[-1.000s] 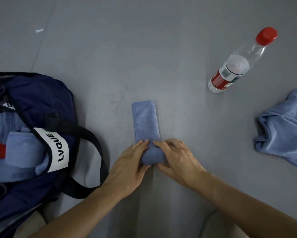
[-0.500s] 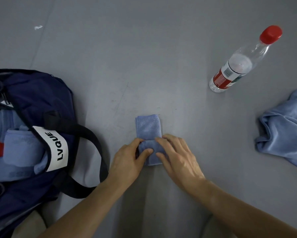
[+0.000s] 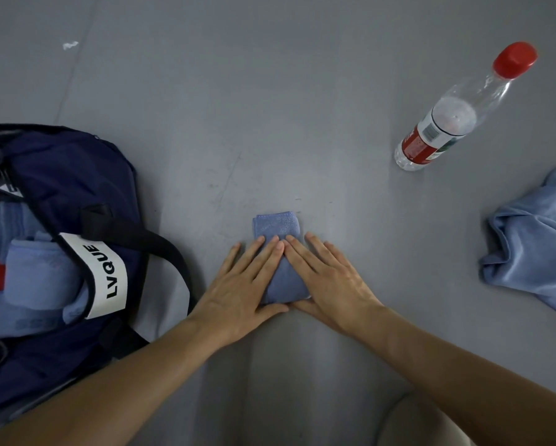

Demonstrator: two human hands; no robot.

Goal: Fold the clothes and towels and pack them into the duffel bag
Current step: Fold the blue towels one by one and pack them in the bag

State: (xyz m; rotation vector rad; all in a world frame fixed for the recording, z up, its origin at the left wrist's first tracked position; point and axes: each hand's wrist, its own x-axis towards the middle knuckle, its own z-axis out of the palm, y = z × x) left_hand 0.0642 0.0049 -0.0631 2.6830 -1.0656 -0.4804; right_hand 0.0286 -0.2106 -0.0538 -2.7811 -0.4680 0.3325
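Two hands cover most of the small blue towel (image 3: 278,226), so only its far end and a strip between the fingers show. The left hand (image 3: 241,291) and right hand (image 3: 331,284) lie flat on it, fingers straight and forefinger tips touching, pressing it onto the grey floor (image 3: 270,107). At the floor's left side, the open navy duffel bag (image 3: 61,175) is partly cut off. It holds rolled blue towels and something red that is hard to make out. A loose blue cloth (image 3: 534,246) is cut off at the right, and a red-capped bottle (image 3: 444,123) is beyond it.

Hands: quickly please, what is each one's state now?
Left hand: open, fingers flat, pressing the blue towel.
Right hand: open, flat on the same towel.
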